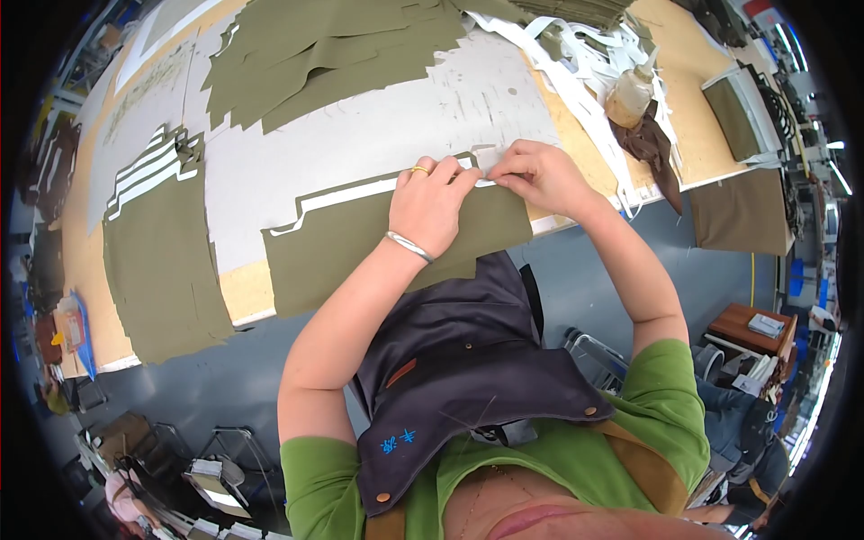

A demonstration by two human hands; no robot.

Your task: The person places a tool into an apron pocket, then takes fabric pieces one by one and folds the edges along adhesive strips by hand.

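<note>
An olive-green fabric panel (337,247) lies at the front edge of the table, with a white strip (346,192) running along its stepped upper edge. My left hand (427,205), wearing a yellow ring and a silver bangle, is closed over the strip, its bent fingers holding it down on the fabric. Just right of it, my right hand (540,177) pinches the strip's right end between thumb and fingertips. What lies under the left palm is hidden.
A stack of olive panels with white strips (162,243) overhangs the table's left front. Behind are piled olive pieces (333,54). To the right lie tangled white strips (576,81), a translucent bottle (629,97) and a dark brown cloth (650,148). Another person (751,441) is at lower right.
</note>
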